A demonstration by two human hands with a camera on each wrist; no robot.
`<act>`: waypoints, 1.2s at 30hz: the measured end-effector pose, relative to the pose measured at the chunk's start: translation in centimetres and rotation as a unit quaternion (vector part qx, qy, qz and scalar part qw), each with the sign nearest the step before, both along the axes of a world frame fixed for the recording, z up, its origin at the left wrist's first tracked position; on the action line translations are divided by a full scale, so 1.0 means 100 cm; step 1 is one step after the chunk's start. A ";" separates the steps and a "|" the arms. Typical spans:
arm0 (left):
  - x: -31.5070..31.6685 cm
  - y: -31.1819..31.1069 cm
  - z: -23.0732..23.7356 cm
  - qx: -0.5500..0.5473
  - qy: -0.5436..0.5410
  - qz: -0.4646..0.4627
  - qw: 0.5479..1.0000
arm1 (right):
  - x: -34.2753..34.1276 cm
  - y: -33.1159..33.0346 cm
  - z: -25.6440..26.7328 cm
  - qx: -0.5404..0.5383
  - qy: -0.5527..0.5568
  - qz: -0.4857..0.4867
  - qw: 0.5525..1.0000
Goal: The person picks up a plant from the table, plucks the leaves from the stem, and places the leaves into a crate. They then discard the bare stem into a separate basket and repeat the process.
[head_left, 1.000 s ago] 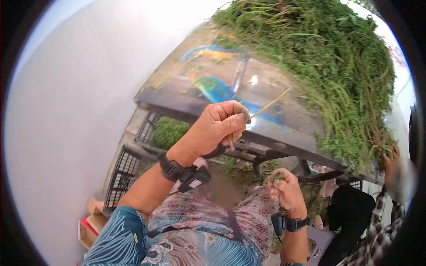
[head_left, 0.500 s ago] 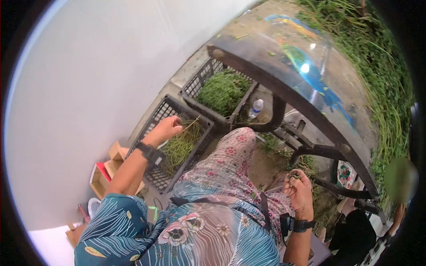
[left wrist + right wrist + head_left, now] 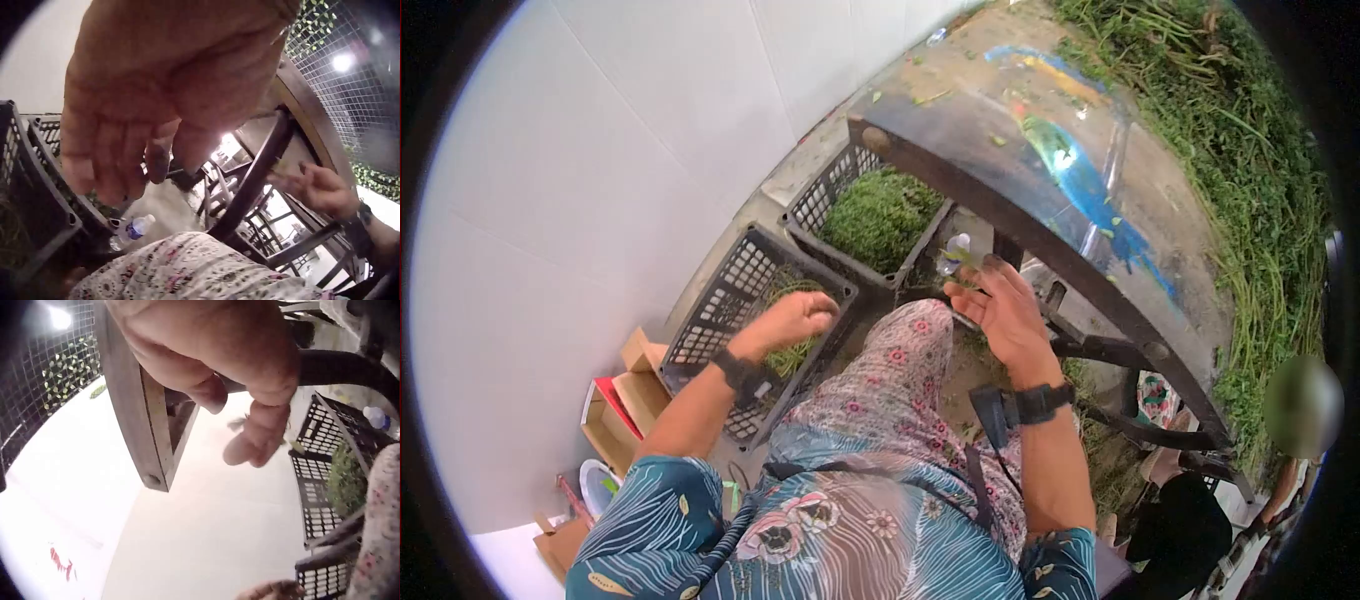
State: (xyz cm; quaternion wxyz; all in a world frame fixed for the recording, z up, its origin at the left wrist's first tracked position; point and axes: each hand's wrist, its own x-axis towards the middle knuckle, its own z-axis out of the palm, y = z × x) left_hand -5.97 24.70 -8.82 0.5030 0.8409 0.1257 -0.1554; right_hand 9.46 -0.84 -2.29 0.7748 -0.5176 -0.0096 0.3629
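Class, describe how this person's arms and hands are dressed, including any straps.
The short teal sleeves carry white lines and pale leaf shapes. Each wrist wears a black strap with a dark unit. Left hand and right hand look ungloved.

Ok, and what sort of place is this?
Probably a makeshift spot for sorting greens: a heap of leafy plants covers part of a table, while nearby a black crate holds stems and a second crate holds leafy clippings.
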 end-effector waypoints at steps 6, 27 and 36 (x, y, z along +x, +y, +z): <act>0.027 -0.048 0.042 -0.022 -0.036 -0.065 0.997 | -0.001 -0.026 0.003 -0.142 -0.113 0.132 0.975; 0.183 -0.224 0.183 -0.133 -0.415 -0.183 0.881 | 0.113 -0.275 0.174 -0.703 -0.429 -0.046 0.565; 0.185 -0.220 0.184 -0.106 -0.396 -0.174 0.895 | 0.125 -0.260 0.217 -0.446 -0.429 -0.309 0.723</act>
